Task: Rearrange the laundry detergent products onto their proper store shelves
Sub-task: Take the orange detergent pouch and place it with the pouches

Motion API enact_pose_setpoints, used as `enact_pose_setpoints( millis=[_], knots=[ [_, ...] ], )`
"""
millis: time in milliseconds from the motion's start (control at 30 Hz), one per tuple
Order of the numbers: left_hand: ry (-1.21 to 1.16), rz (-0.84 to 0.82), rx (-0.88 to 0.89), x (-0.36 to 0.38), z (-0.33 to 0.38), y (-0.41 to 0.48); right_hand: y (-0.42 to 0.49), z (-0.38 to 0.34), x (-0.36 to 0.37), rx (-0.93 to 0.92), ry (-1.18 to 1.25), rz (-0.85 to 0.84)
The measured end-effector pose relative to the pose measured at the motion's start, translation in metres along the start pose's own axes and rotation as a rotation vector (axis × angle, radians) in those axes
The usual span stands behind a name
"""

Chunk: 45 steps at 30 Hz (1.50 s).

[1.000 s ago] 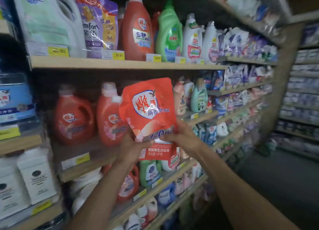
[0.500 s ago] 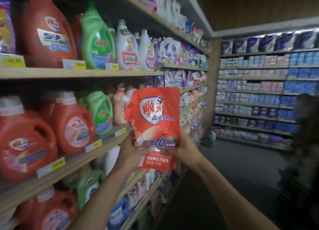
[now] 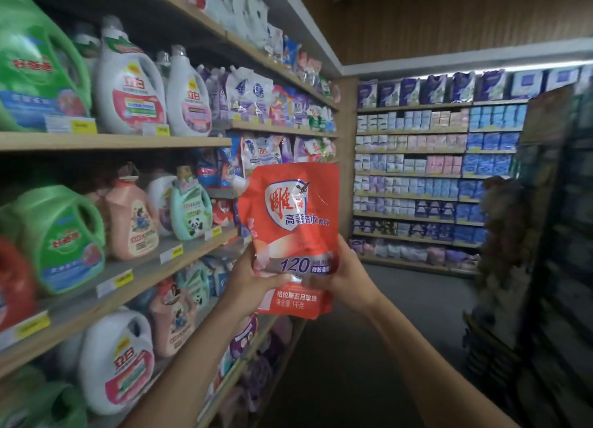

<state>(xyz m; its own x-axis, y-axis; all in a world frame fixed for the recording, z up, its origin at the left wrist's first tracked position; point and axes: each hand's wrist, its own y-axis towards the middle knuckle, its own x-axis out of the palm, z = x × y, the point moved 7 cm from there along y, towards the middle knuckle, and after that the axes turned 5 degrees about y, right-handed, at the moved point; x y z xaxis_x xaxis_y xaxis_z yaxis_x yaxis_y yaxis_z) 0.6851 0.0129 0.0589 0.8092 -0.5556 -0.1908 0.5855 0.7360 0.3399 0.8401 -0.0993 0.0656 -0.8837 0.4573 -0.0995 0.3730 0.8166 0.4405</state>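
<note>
Wood-panelled wall (image 3: 449,19), dim grey floor (image 3: 349,370)

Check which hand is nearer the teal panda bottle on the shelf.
Left. The left hand grips the red detergent pouch on its shelf side, below-right of the teal panda bottle; the right hand holds its aisle side, farther off.

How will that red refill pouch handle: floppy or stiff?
Probably floppy: the red pouch is creased soft film, gripped low by the left hand and right hand. Likely slick, given its glossy glare. Seems full, so fairly heavy for its size.
</note>
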Motion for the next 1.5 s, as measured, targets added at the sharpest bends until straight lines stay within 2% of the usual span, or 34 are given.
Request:
enact_pose_setpoints(
  millis=[533, 1133, 1500],
  knots=[
    [-0.022, -0.093, -0.003, 0.112, -0.037, 0.145, 0.097, 0.074, -0.127, 0.059, -0.018, 0.085],
    [-0.004, -0.153, 0.008, 0.213, -0.113, 0.371, 0.274, 0.185, -0.249, 0.076, -0.009, 0.158],
    [0.003, -0.169, -0.045, 0.305, -0.145, 0.492, 0.369, 0.259, -0.355, 0.089, -0.012, 0.163]
  ],
)
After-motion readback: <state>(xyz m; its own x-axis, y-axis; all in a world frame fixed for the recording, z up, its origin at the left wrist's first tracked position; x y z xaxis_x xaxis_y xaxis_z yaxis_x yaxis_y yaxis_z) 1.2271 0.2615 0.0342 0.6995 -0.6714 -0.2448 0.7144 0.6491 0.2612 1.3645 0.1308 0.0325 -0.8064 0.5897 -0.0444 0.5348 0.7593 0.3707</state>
